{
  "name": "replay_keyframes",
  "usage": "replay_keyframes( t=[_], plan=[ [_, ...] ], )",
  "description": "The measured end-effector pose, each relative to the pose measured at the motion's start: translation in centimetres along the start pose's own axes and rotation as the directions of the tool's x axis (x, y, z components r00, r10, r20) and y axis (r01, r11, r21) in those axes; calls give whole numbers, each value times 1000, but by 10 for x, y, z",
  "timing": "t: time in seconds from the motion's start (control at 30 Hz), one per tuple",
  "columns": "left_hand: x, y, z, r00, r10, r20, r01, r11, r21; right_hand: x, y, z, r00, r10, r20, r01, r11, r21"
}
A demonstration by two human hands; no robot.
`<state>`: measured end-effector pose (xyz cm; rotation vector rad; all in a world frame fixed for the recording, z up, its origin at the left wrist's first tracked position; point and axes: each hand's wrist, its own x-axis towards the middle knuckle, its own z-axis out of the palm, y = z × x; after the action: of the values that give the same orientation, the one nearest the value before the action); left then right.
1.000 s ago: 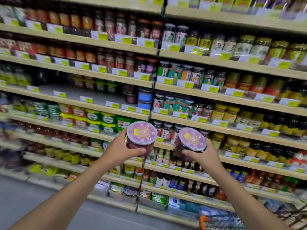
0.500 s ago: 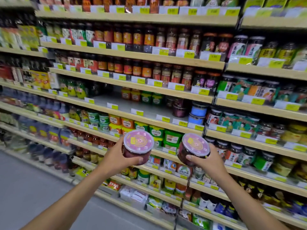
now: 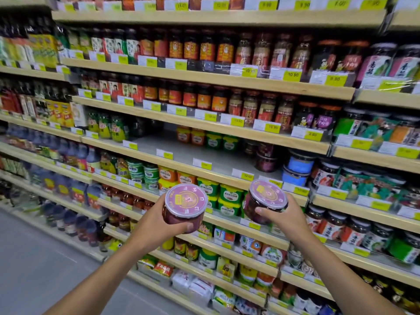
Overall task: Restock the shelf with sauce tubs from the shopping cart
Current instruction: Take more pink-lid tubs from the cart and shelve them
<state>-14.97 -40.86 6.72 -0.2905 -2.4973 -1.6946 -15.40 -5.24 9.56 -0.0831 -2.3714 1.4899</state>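
My left hand grips a round sauce tub with a pink lid and dark red contents. My right hand grips a second, matching sauce tub, tilted a little to the left. Both tubs are held up in front of the shelving, just below a wooden shelf whose grey board is mostly bare. At the back right of that shelf stand two stacked dark red tubs of the same kind, and beside them blue-lidded tubs. The shopping cart is out of view.
Orange and green square tubs stand at the back of the bare shelf. Shelves above hold rows of sauce jars; shelves below hold green tubs and bottles. Yellow price tags line every shelf edge. Grey aisle floor lies at the lower left.
The view has swung left and closer to the shelving. The bare shelf has come to the middle of the view, the cart has left it, and both tubs have stayed in my hands.
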Motion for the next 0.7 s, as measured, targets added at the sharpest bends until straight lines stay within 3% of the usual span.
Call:
replay_keyframes(
  t=[0.4,0.7],
  plan=[
    [166,-10,53,998,41,46,-40,999,-16,163,28,1,992,-21,-124,25,999,23],
    [242,-7,104,994,82,78,-82,997,-7,225,45,7,989,-9,-151,6,1000,-18]
  ],
)
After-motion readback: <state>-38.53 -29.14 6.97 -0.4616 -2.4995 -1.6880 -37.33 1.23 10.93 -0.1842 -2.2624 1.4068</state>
